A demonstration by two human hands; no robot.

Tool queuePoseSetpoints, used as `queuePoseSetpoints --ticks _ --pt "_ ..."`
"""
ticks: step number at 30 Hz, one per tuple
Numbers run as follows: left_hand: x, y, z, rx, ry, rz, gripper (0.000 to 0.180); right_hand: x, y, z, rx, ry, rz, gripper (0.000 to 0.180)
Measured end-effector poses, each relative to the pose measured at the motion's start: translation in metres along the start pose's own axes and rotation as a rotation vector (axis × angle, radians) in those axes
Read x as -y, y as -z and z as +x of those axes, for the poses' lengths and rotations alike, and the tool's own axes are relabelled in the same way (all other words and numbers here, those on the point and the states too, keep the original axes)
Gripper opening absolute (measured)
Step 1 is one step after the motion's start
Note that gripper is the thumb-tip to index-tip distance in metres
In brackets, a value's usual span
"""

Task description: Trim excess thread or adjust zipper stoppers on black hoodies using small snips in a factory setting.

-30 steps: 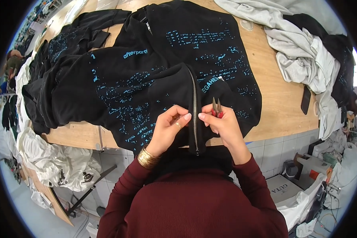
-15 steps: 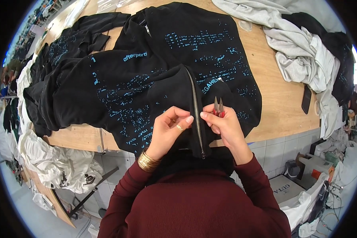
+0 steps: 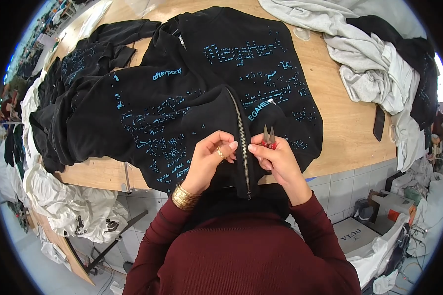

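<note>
Slightly left it goes: the zipper (image 3: 243, 142) has shifted since the earlier frame, mid-picture now! From my remote seat, my left hand's (image 3: 206, 158) fingers pinch its left edge; my right hand's (image 3: 279, 160) are clamped on red-handled snips (image 3: 272, 135), thumb at the right edge. Black sweatshirt (image 3: 197, 103) covers the counter (image 3: 337, 120), centre to upper frame.

Gap between garment (image 3: 202, 108) and grey cloth (image 3: 362, 64)
</note>
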State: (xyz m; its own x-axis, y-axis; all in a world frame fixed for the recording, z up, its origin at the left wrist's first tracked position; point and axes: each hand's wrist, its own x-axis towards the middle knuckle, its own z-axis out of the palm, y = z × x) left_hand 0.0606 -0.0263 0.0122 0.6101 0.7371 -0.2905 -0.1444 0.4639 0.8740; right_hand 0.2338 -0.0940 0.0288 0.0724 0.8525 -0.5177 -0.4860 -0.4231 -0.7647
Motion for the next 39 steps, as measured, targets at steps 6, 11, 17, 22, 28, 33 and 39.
queuePoseSetpoints --ticks 6,11,17,22,28,33,39 --pt "0.004 -0.003 -0.003 -0.005 0.008 -0.197 0.006 0.006 0.0 -0.001 0.024 0.002 -0.128 0.008" --pt "0.0 -0.005 -0.003 -0.006 -0.027 -0.137 0.006 0.015 0.001 -0.01 -0.079 0.369 -0.612 0.01" --pt "0.001 -0.006 -0.001 -0.027 -0.062 -0.104 0.007 0.018 -0.024 -0.031 -0.235 0.744 -1.002 0.028" --pt "-0.002 -0.009 0.003 -0.022 -0.069 -0.14 0.008 -0.004 -0.027 -0.02 -0.295 1.007 -0.927 0.034" --pt "0.003 -0.013 -0.001 -0.072 -0.075 -0.157 0.008 -0.021 -0.023 -0.018 -0.335 1.022 -0.853 0.029" --pt "0.01 -0.016 0.005 -0.029 -0.085 -0.195 0.007 -0.025 -0.015 -0.018 -0.363 1.017 -0.925 0.027" --pt "0.008 -0.015 0.008 -0.027 -0.12 -0.146 0.008 -0.013 -0.01 -0.015 -0.332 1.129 -1.166 0.025"
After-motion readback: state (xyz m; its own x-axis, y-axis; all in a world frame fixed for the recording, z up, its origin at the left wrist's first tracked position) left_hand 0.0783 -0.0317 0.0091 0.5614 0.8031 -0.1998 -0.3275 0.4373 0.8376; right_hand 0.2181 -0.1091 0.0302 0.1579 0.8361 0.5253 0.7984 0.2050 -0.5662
